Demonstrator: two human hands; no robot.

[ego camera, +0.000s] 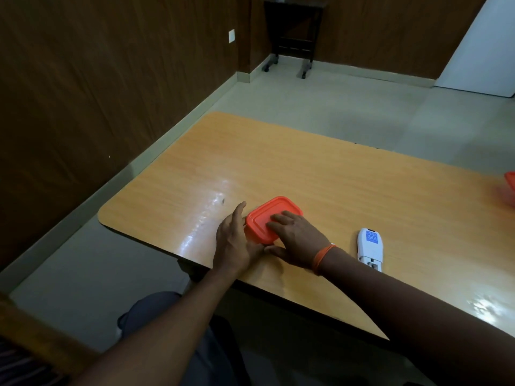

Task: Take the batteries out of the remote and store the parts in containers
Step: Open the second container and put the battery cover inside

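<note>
A small square container with an orange lid [267, 215] sits near the front edge of the wooden table [320, 176]. My left hand [237, 243] rests against its left side, fingers spread along the wall. My right hand [295, 238] lies flat on top of the lid, fingers on it and thumb at the near side. A white remote [370, 247] lies face down to the right of my right hand, its battery bay open at the near end. No batteries show.
A second orange container [510, 188] is cut off at the table's far right edge. Beyond the table are a tiled floor, a dark side table on wheels [292, 34] and wood-panelled walls. The table's front edge runs just under my wrists.
</note>
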